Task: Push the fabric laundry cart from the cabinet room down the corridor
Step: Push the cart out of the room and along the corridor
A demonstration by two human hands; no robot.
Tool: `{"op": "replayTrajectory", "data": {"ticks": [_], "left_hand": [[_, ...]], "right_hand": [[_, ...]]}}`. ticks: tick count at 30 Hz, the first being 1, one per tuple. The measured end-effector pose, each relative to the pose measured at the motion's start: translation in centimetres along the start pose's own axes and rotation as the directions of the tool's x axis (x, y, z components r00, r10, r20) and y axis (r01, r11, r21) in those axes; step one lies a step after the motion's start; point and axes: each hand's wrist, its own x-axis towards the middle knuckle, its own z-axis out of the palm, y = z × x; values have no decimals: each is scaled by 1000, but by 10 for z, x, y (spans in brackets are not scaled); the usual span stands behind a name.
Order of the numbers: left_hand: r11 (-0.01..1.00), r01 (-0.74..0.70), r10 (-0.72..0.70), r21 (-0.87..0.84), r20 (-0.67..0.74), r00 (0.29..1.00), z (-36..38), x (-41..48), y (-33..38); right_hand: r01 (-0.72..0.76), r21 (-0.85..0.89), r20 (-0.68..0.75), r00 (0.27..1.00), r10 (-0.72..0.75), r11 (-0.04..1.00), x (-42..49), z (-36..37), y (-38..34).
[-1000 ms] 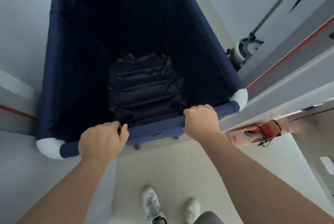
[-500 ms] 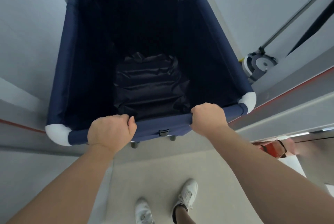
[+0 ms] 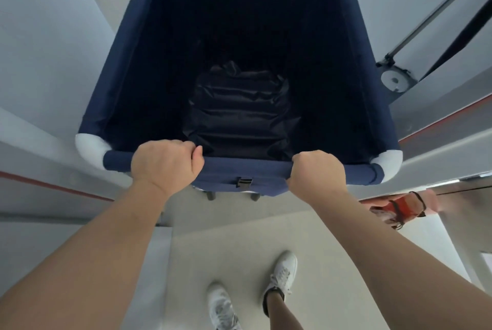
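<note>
1. The step in hand looks like the push itself, at the doorway: the fabric laundry cart [image 3: 239, 68] stands straight ahead of the person, its navy body between a pale wall on the left and a grey door [image 3: 436, 106] on the right; its near rail [image 3: 245, 167] runs across the middle of the view.
2. The left hand [image 3: 166, 160] is wrapped over the near rail close to the left white corner cap [image 3: 90, 147], fingers curled tight round the tube; the right hand [image 3: 316, 172] is clenched on the same rail near the right cap, knuckles up.
3. Inside the cart lies only a crumpled dark liner [image 3: 239, 114] at the bottom; so the load seems light.
4. The white shoes [image 3: 255, 292] are staggered on the beige floor, which suggests a stride.
5. The next move, I judge, calls for a level, even push from both arms, keeping the cart centred; the door closer [image 3: 394, 80] and door edge sit just beside the right side panel, so drifting right risks a scrape.
</note>
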Motion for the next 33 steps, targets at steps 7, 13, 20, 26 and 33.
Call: {"op": "replayTrajectory", "data": {"ticks": [7,13,20,26,33], "left_hand": [[1000,-8,8,-1,24,1000,4,35,12],[1000,8,-8,-2,9,1000,11,78,8],[1000,6,-7,22,73,997,15,142,6],[1000,5,-5,7,80,997,22,196,7],[1000,-19,19,1,65,998,28,255,-2]], "right_hand": [[-45,-7,0,999,45,999,29,-11,18],[-15,-50,-67,998,12,999,70,-17,28],[4,-20,-133,991,-7,1000,129,-26,48],[-1,-1,-111,994,0,1000,184,-39,66],[0,72,-140,990,11,997,241,-53,75]]}}
